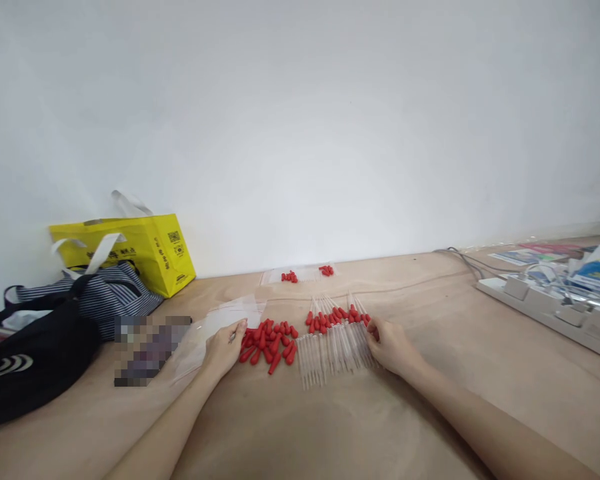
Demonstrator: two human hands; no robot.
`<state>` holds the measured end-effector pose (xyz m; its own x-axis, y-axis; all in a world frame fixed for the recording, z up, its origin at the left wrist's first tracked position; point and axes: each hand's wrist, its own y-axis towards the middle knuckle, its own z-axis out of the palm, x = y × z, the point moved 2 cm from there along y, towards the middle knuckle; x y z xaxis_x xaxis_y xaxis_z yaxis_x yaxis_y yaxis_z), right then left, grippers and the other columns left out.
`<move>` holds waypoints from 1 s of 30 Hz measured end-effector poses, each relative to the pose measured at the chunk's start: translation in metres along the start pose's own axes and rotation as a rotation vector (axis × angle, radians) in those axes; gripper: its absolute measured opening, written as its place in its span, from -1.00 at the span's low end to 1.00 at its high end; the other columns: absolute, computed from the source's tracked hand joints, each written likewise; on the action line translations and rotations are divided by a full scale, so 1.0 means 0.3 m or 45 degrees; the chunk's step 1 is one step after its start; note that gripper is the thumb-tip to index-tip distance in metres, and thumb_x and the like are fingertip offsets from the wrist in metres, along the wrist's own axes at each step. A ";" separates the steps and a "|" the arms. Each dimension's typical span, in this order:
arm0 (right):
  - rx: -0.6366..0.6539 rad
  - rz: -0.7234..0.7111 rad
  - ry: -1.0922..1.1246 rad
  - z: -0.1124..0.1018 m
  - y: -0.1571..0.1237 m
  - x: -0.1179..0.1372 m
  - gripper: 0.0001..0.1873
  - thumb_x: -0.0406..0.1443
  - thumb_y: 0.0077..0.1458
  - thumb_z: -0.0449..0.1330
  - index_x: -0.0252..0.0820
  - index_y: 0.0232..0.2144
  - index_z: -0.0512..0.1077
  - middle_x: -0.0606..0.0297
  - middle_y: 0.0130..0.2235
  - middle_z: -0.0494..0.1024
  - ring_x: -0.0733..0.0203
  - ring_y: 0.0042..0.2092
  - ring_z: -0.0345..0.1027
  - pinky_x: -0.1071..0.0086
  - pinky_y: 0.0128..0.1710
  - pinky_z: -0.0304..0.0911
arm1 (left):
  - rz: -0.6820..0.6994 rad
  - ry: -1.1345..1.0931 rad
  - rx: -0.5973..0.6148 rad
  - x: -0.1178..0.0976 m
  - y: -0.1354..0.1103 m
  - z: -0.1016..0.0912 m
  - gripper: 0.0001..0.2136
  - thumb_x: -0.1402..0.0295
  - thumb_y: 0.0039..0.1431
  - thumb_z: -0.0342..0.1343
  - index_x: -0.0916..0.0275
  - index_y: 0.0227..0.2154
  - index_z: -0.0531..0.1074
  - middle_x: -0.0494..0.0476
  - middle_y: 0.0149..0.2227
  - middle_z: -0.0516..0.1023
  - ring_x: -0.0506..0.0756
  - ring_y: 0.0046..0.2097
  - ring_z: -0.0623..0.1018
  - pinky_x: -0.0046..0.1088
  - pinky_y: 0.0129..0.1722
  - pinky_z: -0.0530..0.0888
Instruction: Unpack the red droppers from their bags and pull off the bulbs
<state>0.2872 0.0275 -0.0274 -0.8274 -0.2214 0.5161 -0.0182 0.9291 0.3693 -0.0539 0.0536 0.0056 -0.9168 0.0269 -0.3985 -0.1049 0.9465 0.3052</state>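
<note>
My left hand (225,348) is at the left edge of a pile of red rubber dropper bulbs (273,341), fingers pinched together at a bulb there. A row of clear glass dropper tubes (333,353) lies side by side just right of the pile. Behind that row are several droppers with red bulbs fitted (337,317), their clear tips pointing to the wall. At the right end of both rows is my right hand (393,347), its fingers curled and closed; what they hold is hidden.
Clear plastic bags (230,317) lie left of the pile. Further back, another bag (307,275) holds red bulbs and tubes. On the left are a yellow bag (165,257), a striped bag (115,297), a black cap (45,360) and a blurred flat item (153,353). A white power strip (545,310) lies right.
</note>
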 end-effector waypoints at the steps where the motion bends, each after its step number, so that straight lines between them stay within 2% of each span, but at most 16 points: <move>1: 0.011 0.014 0.005 -0.001 0.002 0.000 -0.83 -0.50 -0.11 -0.01 -0.21 -0.56 0.31 0.30 -0.56 0.43 0.29 -0.51 0.28 0.49 -0.52 0.01 | -0.006 0.010 0.003 0.001 0.000 0.000 -0.62 0.20 0.12 -0.23 0.16 -0.19 0.45 0.08 -0.20 0.56 0.17 -0.09 0.48 -0.40 -0.15 0.35; 7: 0.021 0.194 -0.023 -0.031 0.026 -0.036 -0.88 -0.37 -0.03 0.03 -0.19 -0.48 0.38 0.24 -0.45 0.50 0.22 -0.39 0.35 0.47 -0.49 0.04 | -0.027 0.065 -0.050 0.003 -0.001 -0.004 -0.62 0.22 0.14 -0.21 0.21 -0.11 0.40 0.16 -0.08 0.48 0.18 -0.01 0.42 -0.32 -0.06 0.30; 12: 0.021 0.382 -0.059 -0.047 0.051 -0.076 -0.76 -0.18 0.03 0.02 -0.18 -0.41 0.41 0.18 -0.37 0.51 0.12 -0.32 0.37 0.40 -0.46 0.07 | -0.029 0.085 -0.105 -0.004 -0.006 -0.008 -0.62 0.24 0.15 -0.23 0.22 -0.13 0.41 0.19 -0.10 0.49 0.19 -0.03 0.42 -0.27 -0.06 0.28; 18: 0.057 0.534 -0.093 -0.024 0.079 -0.074 -0.64 -0.02 -0.05 0.05 -0.17 -0.52 0.44 0.13 -0.39 0.51 -0.01 -0.27 0.37 0.31 -0.40 0.12 | -0.023 0.113 -0.293 -0.037 -0.026 -0.031 -0.66 0.27 0.14 -0.20 0.21 -0.16 0.42 0.18 -0.09 0.48 0.22 0.02 0.35 -0.15 -0.02 0.15; 22: 0.055 0.591 -0.064 -0.015 0.089 -0.075 -0.63 -0.03 -0.07 0.05 -0.18 -0.61 0.41 0.12 -0.43 0.51 -0.02 -0.30 0.38 0.30 -0.39 0.13 | 0.164 0.149 -0.458 -0.061 -0.047 -0.029 -0.70 0.29 0.12 -0.15 0.19 -0.21 0.44 0.16 -0.15 0.51 0.21 -0.05 0.38 -0.15 -0.07 0.13; 27: 0.017 0.575 0.115 -0.026 0.091 -0.092 -0.59 -0.04 -0.04 -0.01 -0.20 -0.66 0.37 0.22 -0.59 0.43 0.11 -0.45 0.35 0.38 -0.48 0.11 | 0.453 0.173 -0.699 -0.108 -0.088 -0.023 -0.75 0.30 0.12 -0.10 0.19 -0.31 0.48 0.17 -0.24 0.52 0.19 -0.15 0.41 -0.17 -0.14 0.15; 30: -0.025 0.464 0.301 -0.033 0.082 -0.070 -0.57 -0.03 -0.01 -0.06 -0.22 -0.62 0.36 0.27 -0.60 0.40 0.17 -0.46 0.32 0.42 -0.50 0.10 | 0.607 0.045 -0.697 -0.166 -0.132 -0.010 -0.78 0.30 0.11 -0.07 0.18 -0.34 0.49 0.15 -0.30 0.52 0.15 -0.22 0.41 -0.26 -0.20 0.23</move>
<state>0.3097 0.0521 -0.0215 -0.6264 0.0558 0.7775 0.2636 0.9539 0.1438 -0.0052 0.0139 0.0161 -0.9217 0.3774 -0.0890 0.1397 0.5374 0.8317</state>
